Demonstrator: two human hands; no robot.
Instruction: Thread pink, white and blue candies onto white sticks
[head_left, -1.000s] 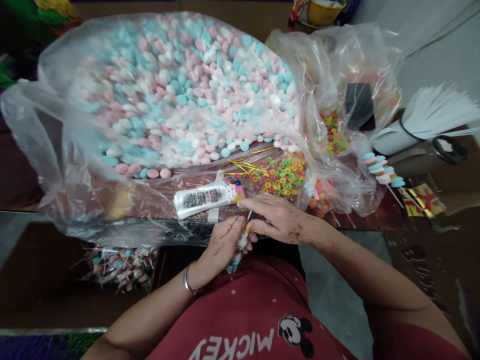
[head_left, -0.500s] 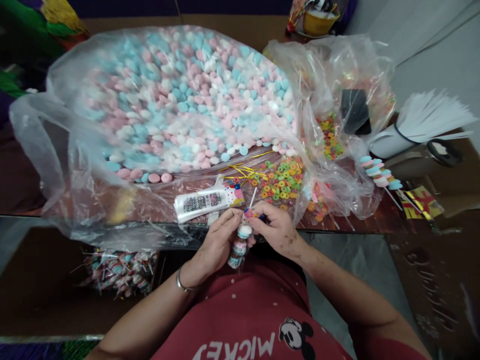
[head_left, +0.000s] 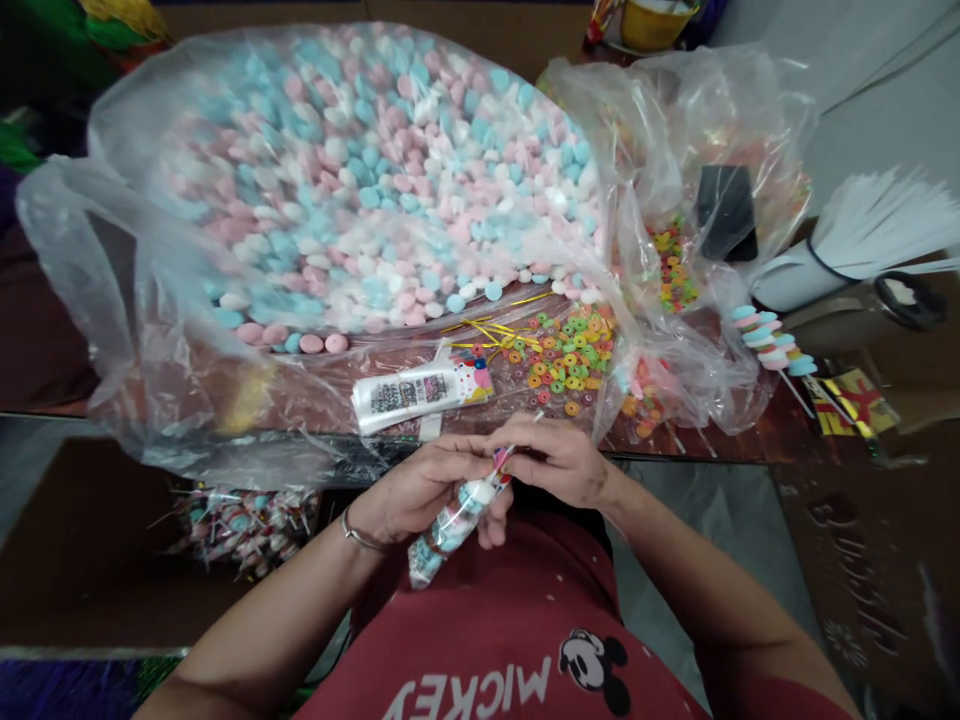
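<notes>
Both my hands meet at the table's near edge around a candy skewer in a clear wrapper, stacked with pink, white and blue candies. My left hand is closed round the wrapped stack, which slants down to the left over my red shirt. My right hand pinches the wrapper's top end, where a thin white stick pokes out. Just beyond my hands lies a white pack of printed wrappers, beside gold twist ties and a heap of small coloured ring candies.
A large clear bag of pink, blue and white candies covers the table's far left. A second clear bag lies right. A finished skewer, a bundle of white sticks and a box of wrapped skewers are nearby.
The wrapped skewer has tipped from nearly upright to slanting down-left. My left hand has slid along the wrapper, and my right hand stays pinched at its top end.
</notes>
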